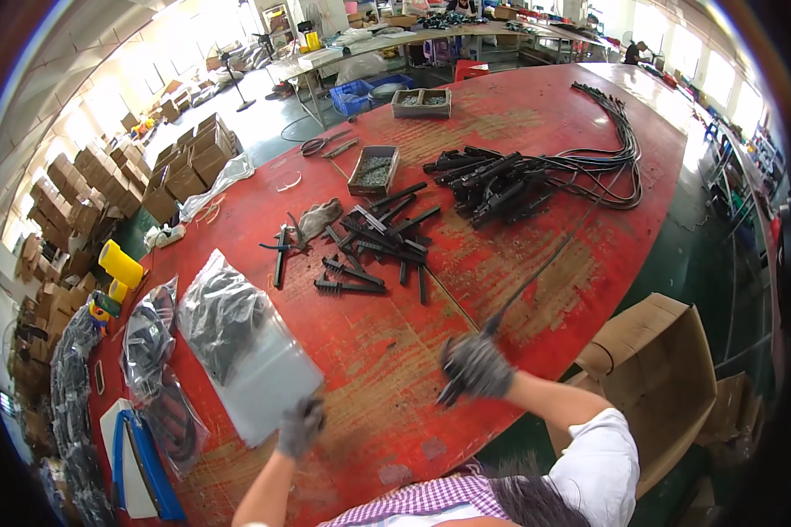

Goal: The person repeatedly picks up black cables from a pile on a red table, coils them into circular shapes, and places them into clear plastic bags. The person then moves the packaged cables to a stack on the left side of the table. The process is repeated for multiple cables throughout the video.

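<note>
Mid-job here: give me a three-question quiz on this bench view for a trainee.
1. True or false: the right hand grips a black cable part.
2. What does the left hand touch? A) clear plastic bag B) yellow tape roll C) cardboard box
3. What colour is the table?

Key: 1 true; 2 A; 3 red.
</note>
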The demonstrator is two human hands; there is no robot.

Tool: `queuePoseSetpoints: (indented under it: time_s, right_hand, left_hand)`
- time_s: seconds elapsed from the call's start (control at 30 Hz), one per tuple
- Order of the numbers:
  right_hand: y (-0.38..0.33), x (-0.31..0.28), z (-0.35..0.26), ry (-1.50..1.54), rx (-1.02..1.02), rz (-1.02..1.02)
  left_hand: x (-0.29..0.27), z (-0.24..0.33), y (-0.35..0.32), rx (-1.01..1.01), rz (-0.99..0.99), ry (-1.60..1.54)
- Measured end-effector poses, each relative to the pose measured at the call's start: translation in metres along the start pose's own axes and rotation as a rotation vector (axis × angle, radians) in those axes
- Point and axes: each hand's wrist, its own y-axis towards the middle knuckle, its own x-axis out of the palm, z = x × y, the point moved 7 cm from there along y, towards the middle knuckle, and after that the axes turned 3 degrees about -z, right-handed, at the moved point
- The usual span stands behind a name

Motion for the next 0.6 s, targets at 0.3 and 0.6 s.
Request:
queuePoseSetpoints:
  time_s: [0.3, 0.6]
  right_hand:
    - [0.011, 0.032, -0.306, 0.290, -0.745, 0.319]
    - [0.037, -0.092, -0.198, 0.328, -0.441, 0.681]
  left_hand:
    - [0.153, 0.028, 0.001, -0.572, -0.848, 0.007]
    - [-0.010, 0.062, -0.130, -0.270, -0.609, -0.546]
